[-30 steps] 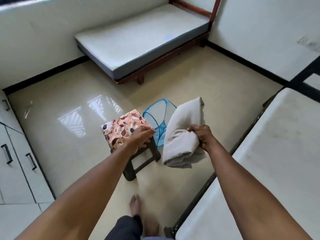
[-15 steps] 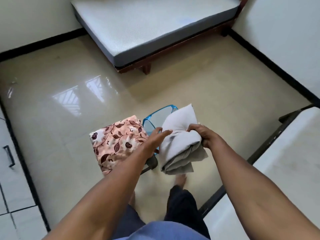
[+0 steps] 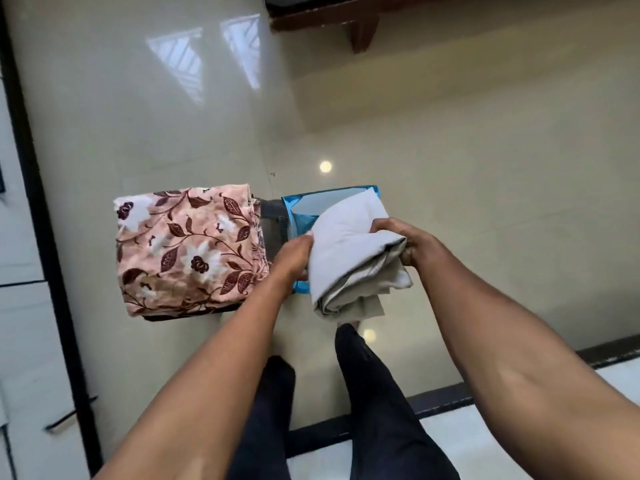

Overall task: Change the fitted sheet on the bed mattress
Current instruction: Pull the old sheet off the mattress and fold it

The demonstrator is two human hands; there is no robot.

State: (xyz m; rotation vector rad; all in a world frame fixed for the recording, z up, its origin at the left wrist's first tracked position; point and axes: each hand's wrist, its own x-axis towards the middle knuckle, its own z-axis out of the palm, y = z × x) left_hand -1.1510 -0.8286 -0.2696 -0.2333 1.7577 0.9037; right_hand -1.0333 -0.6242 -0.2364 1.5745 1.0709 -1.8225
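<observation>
- Head view, looking steeply down. Both hands are on the grey sheet. It is plain, matte, smooth-woven cloth folded into a thick oblong bundle. Looser layers and creased edges hang out at its near end.
- Left hand: I read it as gripping the bundle's left edge. The thumb lies on the top face and the fingers curl under, hidden by the cloth.
- Right hand: it clamps the right edge, with fingers laid over the top fold and the rest wrapped round the side.
- The bundle is held in the air over the basket, which has a bright blue rim and a thin pale panel. The cloth covers most of it. I cannot tell whether cloth and basket touch.
- Floral sheet: folded to a rough square. It has a pink ground with white flowers and maroon leaves on curling stems, and a soft, slightly puckered surface. It lies on a dark stool, just left of the basket and the left hand.
- Floor: glossy beige tile, mirror-like, with window and lamp reflections.
- Top edge: a dark brown wooden bed frame with one short leg.
- Dark trousers show below the arms. A pale cabinet with a black handle stands at far left.
</observation>
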